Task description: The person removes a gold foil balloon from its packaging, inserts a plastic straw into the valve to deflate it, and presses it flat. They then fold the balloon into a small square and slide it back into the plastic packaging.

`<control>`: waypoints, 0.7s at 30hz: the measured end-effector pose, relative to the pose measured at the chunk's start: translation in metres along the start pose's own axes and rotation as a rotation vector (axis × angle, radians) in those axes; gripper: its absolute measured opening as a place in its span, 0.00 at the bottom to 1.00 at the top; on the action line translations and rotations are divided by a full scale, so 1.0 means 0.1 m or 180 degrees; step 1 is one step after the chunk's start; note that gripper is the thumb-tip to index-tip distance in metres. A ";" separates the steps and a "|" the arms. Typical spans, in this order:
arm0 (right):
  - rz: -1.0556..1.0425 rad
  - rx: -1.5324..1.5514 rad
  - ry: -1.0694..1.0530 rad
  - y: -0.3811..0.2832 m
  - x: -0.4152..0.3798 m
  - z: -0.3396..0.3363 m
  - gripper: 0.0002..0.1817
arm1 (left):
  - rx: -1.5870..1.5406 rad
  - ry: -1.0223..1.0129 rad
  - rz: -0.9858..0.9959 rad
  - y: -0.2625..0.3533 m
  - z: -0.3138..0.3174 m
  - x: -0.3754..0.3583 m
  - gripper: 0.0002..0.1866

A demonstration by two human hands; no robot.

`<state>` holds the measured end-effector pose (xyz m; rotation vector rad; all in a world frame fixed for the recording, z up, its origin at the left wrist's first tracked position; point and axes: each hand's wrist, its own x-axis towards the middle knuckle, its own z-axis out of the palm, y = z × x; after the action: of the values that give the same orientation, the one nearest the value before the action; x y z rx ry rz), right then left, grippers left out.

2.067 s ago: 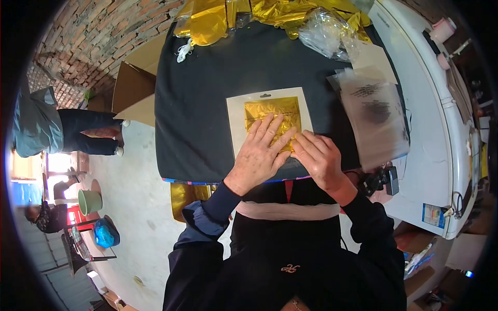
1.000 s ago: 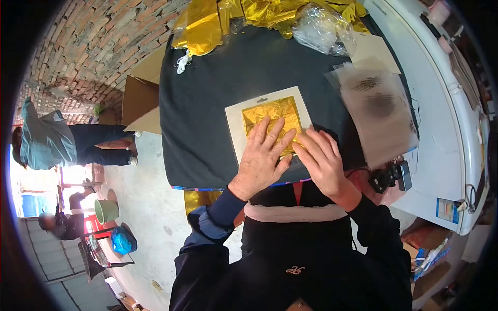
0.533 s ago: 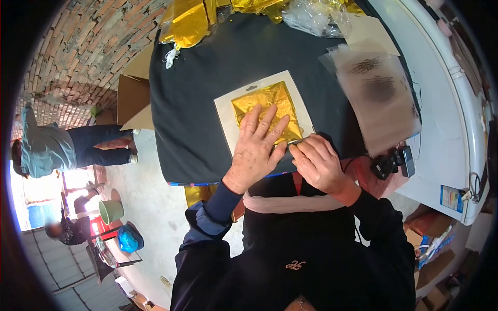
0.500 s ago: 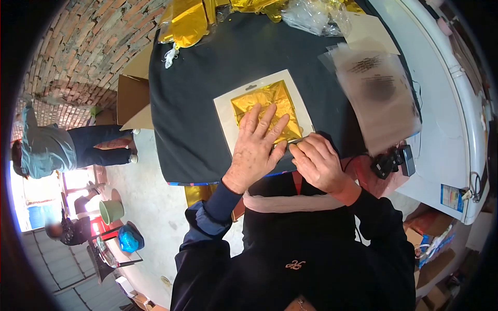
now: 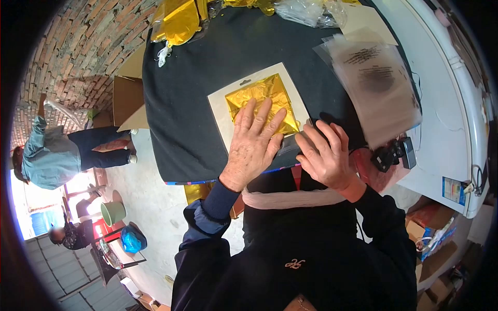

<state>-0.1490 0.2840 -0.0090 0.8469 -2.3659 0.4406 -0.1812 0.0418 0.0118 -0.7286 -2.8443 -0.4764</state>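
A folded gold foil piece (image 5: pixel 284 98) lies on a white card (image 5: pixel 217 111) with a hang slot at its top edge, seemingly inside a clear plastic sleeve. My left hand (image 5: pixel 254 142) rests flat across the foil and the card's lower part, fingers spread. Just right of the card's lower corner, my right hand (image 5: pixel 329 158) has its fingers apart and slightly bent, with nothing visible in them. Part of the sleeve's near edge shows between the hands; the rest is hidden. Everything lies on a black cloth-covered table (image 5: pixel 192 67).
A stack of clear printed bags (image 5: pixel 381 98) lies at the right, with black devices (image 5: pixel 389 155) below it. Gold foil (image 5: pixel 181 26) and crumpled clear plastic (image 5: pixel 306 13) sit along the far edge. An open cardboard box (image 5: pixel 127 101) stands left; another person (image 5: pixel 52 153) is beyond.
My right hand has come away from the sleeve's lower corner and its fingers have spread. My left hand stays pressed on the foil. The other person at the left has raised an arm.
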 end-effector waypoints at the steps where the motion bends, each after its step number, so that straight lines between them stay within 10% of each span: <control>1: 0.0055 -0.0069 -0.0022 -0.01 0.00 0.00 0.26 | 0.0016 0.0000 0.0002 0.00 0.01 0.00 0.28; 21: 0.0379 0.0106 -0.0508 0.04 0.11 -0.05 0.37 | -0.0138 0.0077 -0.0021 -0.01 0.02 -0.01 0.24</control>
<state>-0.1562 0.2842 0.0011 0.7847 -2.5724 0.4774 -0.1812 0.0409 0.0093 -0.7164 -2.8230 -0.5457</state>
